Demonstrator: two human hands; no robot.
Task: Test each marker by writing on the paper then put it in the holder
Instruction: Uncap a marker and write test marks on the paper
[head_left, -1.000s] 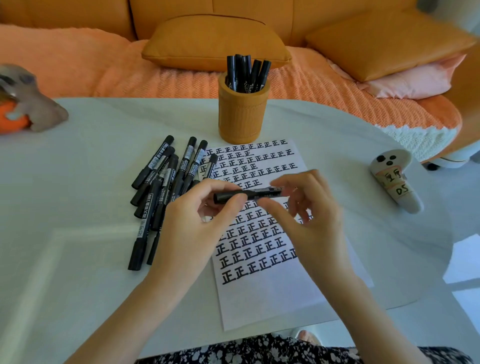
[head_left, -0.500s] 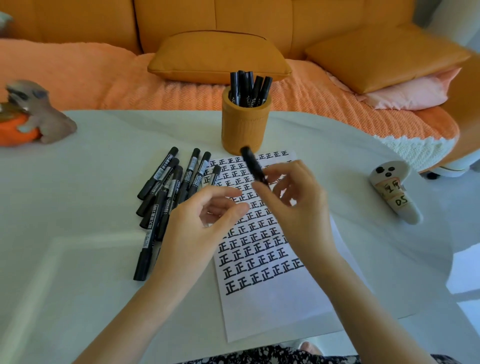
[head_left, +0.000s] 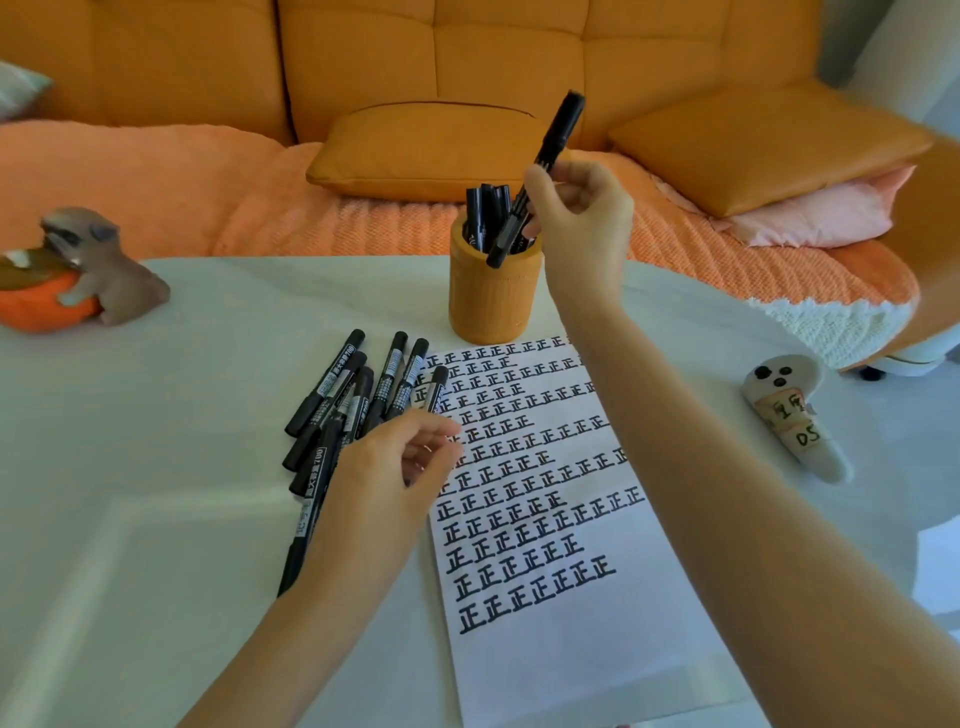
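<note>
One black marker (head_left: 557, 132) is pinched in the right hand (head_left: 576, 218), thumb and fingers closed round its middle. It is tilted, with its lower end just at the near rim of the orange holder (head_left: 488, 296). If that end lands on the rim, or jams against the standing markers (head_left: 485, 208) crowding the holder, it could slip from the pinch or tip the cup over. The left hand (head_left: 395, 467) hovers with fingers loosely curled, holding nothing, over the loose markers (head_left: 343, 395) lying beside the paper (head_left: 545, 623) on the table (head_left: 156, 415).
</note>
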